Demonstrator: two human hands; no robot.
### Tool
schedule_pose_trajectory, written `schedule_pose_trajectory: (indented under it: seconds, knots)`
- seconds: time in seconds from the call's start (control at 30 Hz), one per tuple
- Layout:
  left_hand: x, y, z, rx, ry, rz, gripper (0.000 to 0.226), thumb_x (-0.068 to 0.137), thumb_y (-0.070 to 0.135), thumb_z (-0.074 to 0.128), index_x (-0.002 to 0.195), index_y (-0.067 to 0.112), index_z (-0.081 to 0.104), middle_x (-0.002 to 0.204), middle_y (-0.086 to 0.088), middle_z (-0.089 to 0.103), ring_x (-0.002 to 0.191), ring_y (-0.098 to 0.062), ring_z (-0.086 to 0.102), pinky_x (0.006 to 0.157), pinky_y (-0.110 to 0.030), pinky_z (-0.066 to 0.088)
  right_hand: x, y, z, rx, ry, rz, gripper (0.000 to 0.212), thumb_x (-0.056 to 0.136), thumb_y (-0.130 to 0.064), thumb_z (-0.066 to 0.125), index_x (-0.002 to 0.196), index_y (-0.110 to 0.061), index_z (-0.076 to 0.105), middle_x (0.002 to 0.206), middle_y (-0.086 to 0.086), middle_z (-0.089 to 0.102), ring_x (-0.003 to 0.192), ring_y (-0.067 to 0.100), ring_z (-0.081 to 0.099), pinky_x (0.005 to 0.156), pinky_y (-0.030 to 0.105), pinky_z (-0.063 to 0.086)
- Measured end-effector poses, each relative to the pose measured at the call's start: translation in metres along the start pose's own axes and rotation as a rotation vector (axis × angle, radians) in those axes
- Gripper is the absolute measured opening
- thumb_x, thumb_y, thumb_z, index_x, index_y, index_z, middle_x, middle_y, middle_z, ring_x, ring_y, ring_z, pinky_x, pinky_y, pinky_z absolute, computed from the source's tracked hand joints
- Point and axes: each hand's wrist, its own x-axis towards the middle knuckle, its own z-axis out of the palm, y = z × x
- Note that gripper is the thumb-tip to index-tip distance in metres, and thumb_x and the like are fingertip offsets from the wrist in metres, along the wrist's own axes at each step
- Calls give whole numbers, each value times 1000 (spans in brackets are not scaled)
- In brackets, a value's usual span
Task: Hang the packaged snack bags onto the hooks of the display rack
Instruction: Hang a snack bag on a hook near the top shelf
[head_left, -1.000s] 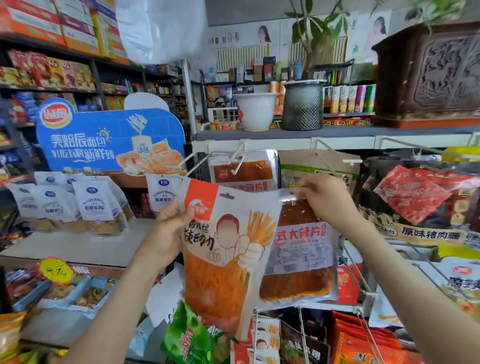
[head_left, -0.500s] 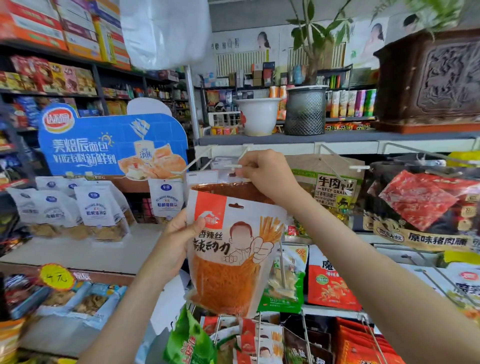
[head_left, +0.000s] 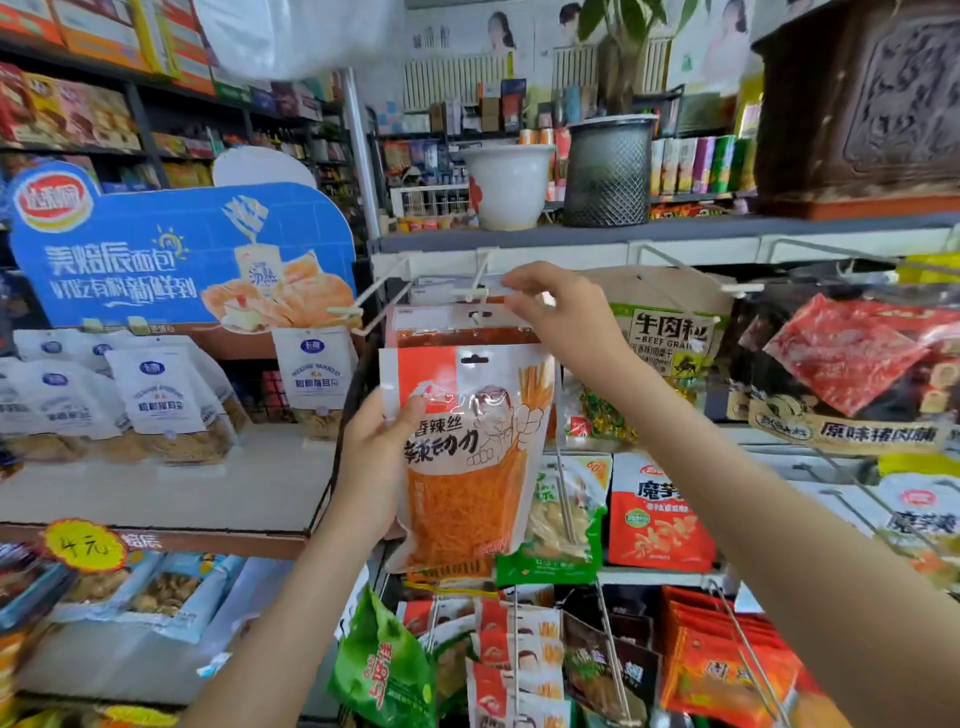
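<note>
Now left grip (head_left: 375, 467) pinches snack bag (head_left: 467, 499) edge; right grip (head_left: 566, 317) touches hung bag (head_left: 441, 326) above, maybe pinching
</note>
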Motion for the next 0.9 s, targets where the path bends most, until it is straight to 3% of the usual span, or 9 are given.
schedule_pose_trajectory:
  seconds: [0.1, 0.2, 0.33, 0.43, 0.5, 0.6, 0.67, 0.77, 0.9]
  knots:
    - [-16, 0, 12, 18, -67, 51, 15, 84, 29, 61, 98, 32, 67, 99, 8, 72, 97, -12, 66, 86, -37, 50, -38, 0, -25, -16, -121, -97, 21, 89, -31, 58, 104, -20, 67, 97, -10, 63, 89, 1, 54, 77, 7, 38]
    - [-36, -2, 33, -21, -152, 60, 14, 83, 31, 61, 93, 37, 68, 95, 9, 72, 95, -12, 66, 83, -34, 51, -81, 11, -47, -122, -233, -121, 21, 85, -33, 60, 98, -18, 68, 83, -13, 61, 70, 8, 56, 65, 9, 37]
    - [-71, -19, 65, 53, -279, 8, 15, 86, 32, 59, 95, 40, 68, 98, 6, 71, 98, -17, 65, 87, -42, 52, -125, 36, -78, -133, -220, -48, 16, 84, -24, 59, 85, -9, 65, 73, -4, 59, 68, 11, 53, 66, 26, 39]
    - [-97, -39, 82, 106, -357, -104, 15, 86, 34, 61, 99, 29, 68, 103, 0, 71, 100, -19, 65, 91, -44, 50, -163, 57, -95, -37, -286, 95, 14, 88, -19, 60, 80, -8, 62, 68, -9, 54, 63, 3, 49, 59, 13, 36]
    - [-115, -54, 90, 211, -398, -196, 17, 84, 40, 62, 94, 28, 68, 97, 4, 72, 95, -12, 66, 87, -39, 51, -192, 73, -101, 9, -337, 169, 11, 88, -15, 61, 88, -5, 65, 76, -7, 59, 67, 0, 54, 62, 10, 39]
    - [-148, -91, 96, 364, -464, -311, 16, 82, 48, 60, 87, 34, 66, 85, 18, 70, 82, -2, 65, 79, -25, 48, -238, 105, -105, 24, -393, 149, 12, 87, -13, 62, 89, -2, 67, 82, 9, 66, 75, 16, 60, 67, 25, 45]
    - [-173, -125, 95, 511, -444, -371, 18, 83, 54, 58, 80, 37, 62, 77, 18, 66, 80, -4, 63, 75, -22, 47, -272, 131, -101, 15, -428, 179, 17, 86, -23, 58, 86, -8, 67, 77, 8, 66, 73, 19, 59, 68, 27, 43]
    - [-205, -177, 82, 613, -326, -501, 9, 92, 33, 56, 84, 32, 59, 84, 12, 63, 85, -11, 62, 65, -12, 43, -321, 167, -87, -24, -476, 240, 29, 84, -38, 50, 82, -15, 67, 65, 3, 60, 64, 15, 50, 63, 28, 35]
    - [-223, -229, 55, 818, -186, -596, 14, 94, 25, 52, 105, 19, 59, 101, 8, 61, 96, -13, 57, 78, -27, 43, -376, 201, -53, -47, -551, 351, 12, 87, -17, 61, 80, -9, 67, 67, -3, 62, 67, 16, 52, 70, 19, 31]
